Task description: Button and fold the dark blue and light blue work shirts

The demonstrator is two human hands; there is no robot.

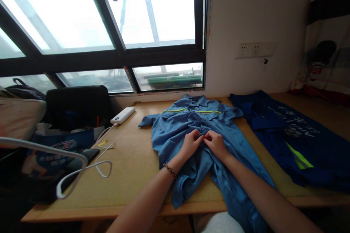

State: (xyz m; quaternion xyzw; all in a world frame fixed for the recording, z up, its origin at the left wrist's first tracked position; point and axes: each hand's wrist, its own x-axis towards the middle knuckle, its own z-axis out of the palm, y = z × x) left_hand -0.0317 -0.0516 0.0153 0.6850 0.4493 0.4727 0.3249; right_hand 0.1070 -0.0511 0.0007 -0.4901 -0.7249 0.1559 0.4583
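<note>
A blue work shirt (172, 131) with a yellow-green stripe across its chest lies spread on the table, collar toward the window, its lower part bunched and hanging over the near edge. My left hand (191, 141), with a beaded bracelet on the wrist, pinches the shirt's front near the middle. Right beside it, my right hand (214, 142) pinches the same bit of cloth, the fingertips of both hands nearly touching. Whether a button sits between the fingers is too small to tell.
On the wooden table (131, 174) a white power bank (123, 115) trails a white cable (105, 174) at the left. A dark blue garment (276, 131) with printed lettering covers the right side. Bags and a black chair back (79, 103) stand left. Wall sockets (255, 49) are behind.
</note>
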